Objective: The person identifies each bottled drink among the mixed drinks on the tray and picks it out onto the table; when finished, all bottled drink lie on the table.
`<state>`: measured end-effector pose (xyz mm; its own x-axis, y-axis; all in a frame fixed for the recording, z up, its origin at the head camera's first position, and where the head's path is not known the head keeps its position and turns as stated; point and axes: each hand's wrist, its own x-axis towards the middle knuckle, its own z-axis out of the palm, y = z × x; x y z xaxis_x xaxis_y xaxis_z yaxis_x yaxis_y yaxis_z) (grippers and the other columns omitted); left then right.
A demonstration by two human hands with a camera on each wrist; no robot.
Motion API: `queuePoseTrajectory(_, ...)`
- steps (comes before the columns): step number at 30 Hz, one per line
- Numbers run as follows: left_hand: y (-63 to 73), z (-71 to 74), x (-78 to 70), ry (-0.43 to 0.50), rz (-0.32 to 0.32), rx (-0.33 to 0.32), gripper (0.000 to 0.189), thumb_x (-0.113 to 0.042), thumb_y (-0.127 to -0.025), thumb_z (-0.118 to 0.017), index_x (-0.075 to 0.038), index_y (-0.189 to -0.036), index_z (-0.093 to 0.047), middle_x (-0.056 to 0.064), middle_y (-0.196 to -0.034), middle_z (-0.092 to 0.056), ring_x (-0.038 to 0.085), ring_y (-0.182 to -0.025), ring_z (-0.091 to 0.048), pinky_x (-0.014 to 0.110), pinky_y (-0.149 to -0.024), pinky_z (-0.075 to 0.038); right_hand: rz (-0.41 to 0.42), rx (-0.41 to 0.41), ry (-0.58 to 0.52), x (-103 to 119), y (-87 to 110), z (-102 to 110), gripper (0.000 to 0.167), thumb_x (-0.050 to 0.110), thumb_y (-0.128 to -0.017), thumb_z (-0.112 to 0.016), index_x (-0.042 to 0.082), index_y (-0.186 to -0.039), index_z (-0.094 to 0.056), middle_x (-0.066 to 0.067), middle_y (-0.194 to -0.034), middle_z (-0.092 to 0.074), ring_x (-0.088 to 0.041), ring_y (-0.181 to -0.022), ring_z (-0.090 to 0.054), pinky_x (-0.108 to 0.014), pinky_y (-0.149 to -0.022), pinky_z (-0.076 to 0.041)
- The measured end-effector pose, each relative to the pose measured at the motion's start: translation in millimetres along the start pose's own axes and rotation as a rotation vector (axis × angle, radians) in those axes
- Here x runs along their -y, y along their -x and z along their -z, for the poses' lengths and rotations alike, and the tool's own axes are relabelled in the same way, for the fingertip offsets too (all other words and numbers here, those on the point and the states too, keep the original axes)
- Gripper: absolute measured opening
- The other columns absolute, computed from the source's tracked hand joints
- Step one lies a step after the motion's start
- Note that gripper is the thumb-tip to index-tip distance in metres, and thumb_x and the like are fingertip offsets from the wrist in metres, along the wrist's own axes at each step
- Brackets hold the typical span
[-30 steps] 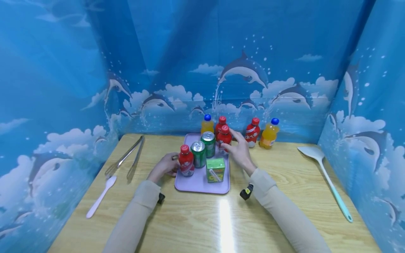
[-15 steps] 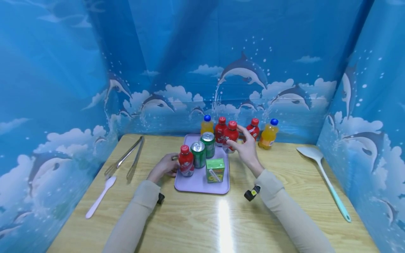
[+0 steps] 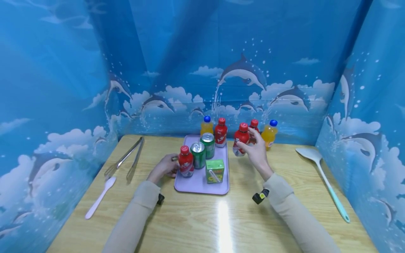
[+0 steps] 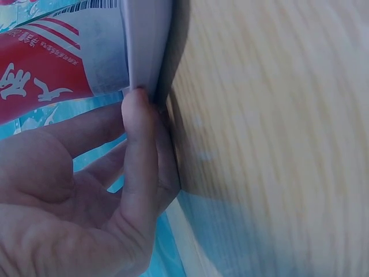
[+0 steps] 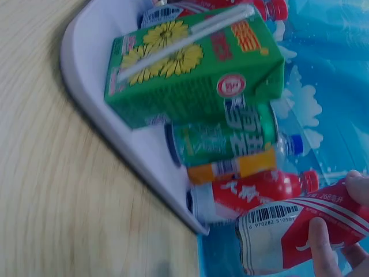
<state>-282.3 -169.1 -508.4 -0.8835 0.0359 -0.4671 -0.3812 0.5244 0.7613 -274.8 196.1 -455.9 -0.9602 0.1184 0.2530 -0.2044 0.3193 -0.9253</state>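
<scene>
- The right hand (image 3: 256,149) grips a red-and-white plastic bottle with a red cap (image 3: 240,140); it has just swung from over the tray to beyond its right edge.
- So the lilac rectangular tray (image 3: 200,188) seems one drink lighter.
- The left hand (image 3: 165,164) pinches its rim, thumb and fingers bent.
- Two green metal cans (image 3: 198,157) stand aboard.
- Beneath: a pale wood-grain table (image 3: 177,225).
- Around us, blue dolphin-print curtains (image 3: 177,52).
</scene>
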Motion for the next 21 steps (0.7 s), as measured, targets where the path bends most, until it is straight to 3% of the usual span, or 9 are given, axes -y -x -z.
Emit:
queuePoseTrajectory(3,0.6,0.0,0.2,0.003,-0.011,0.002,0.066,-0.003,-0.097,-0.06,-0.012,-0.16,-0.044,0.02,-0.111,-0.068,0.023,-0.083,-0.067,0.027,-0.061,-0.063,-0.014,-0.01,0.004,-5.4,0.0,7.2,0.071,0.023,-0.094,-0.08,0.021,-0.157,-0.047,-0.01,-0.154,-0.054,-0.027,-0.125,-0.052,-0.028,-0.101,-0.051)
queuePoseTrajectory(10,0.3,-0.2,0.7,0.008,-0.011,-0.007,0.066,-0.002,-0.096,-0.06,-0.012,-0.16,-0.044,0.019,-0.109,-0.068,0.022,-0.082,-0.067,0.026,-0.061,-0.063,-0.022,-0.044,0.042,-17.1,-1.1,20.6,0.074,0.021,-0.092,-0.081,0.017,-0.157,-0.045,-0.014,-0.154,-0.054,-0.034,-0.128,-0.052,-0.051,-0.113,-0.045)
queuePoseTrajectory(21,3.0,-1.3,-1.3,-0.004,-0.013,-0.011,0.067,-0.003,-0.096,-0.061,-0.011,-0.16,-0.043,0.021,-0.115,-0.068,0.023,-0.084,-0.068,0.028,-0.063,-0.064,-0.078,-0.077,0.071,-36.3,-0.6,31.4,0.073,0.018,-0.091,-0.081,0.013,-0.156,-0.046,-0.014,-0.154,-0.053,-0.033,-0.13,-0.054,-0.042,-0.109,-0.051)
